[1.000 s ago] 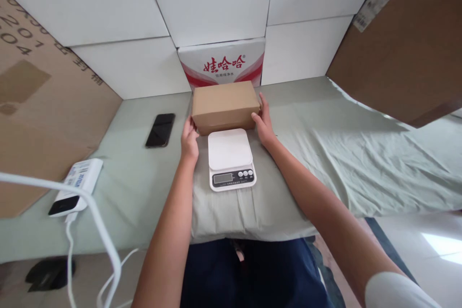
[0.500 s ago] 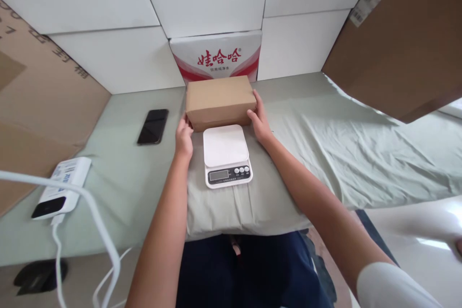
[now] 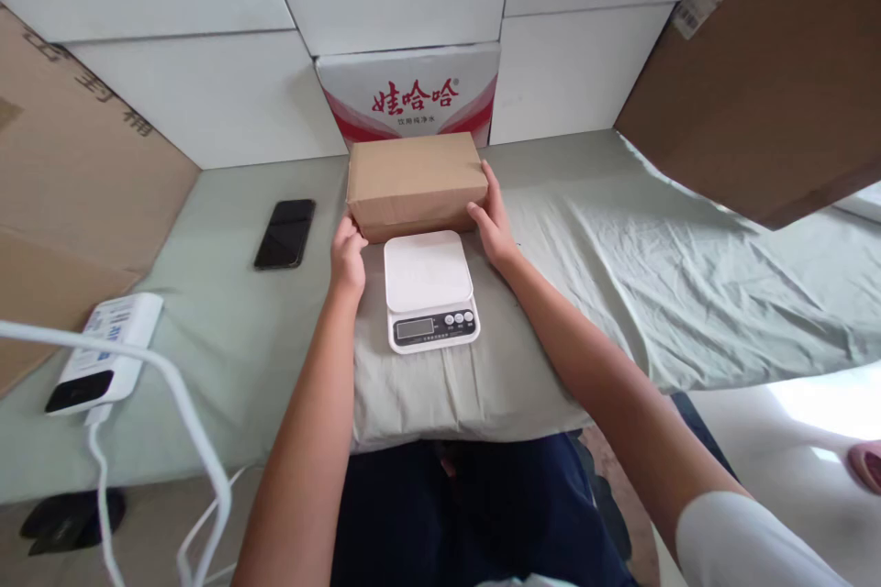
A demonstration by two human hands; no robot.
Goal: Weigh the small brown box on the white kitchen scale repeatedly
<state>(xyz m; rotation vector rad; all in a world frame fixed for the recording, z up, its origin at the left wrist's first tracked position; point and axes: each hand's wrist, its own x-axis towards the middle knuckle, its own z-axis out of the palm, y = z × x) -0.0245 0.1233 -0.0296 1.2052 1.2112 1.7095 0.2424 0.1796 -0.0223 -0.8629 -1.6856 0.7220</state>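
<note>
A plain brown cardboard box (image 3: 415, 183) rests just behind a white kitchen scale (image 3: 428, 290) on a green-sheeted surface (image 3: 585, 238). My left hand (image 3: 347, 256) grips the box at its left near corner. My right hand (image 3: 490, 222) clasps the box's right end, fingers along its side. The scale has a blank white platform, a small display and three buttons facing me. Both forearms flank the scale without touching it.
A black phone (image 3: 284, 233) lies left of the box. A white power bank (image 3: 105, 364) with a white cable (image 3: 172, 422) sits at the left edge. A red-and-white printed carton (image 3: 411, 93) stands behind the box against white panels. Cardboard sheets lean at both sides.
The view has shifted slightly, so everything sits a little higher and further left in the picture. Both hands keep their hold on the box; the left hand's fingers curl tighter at its corner.
</note>
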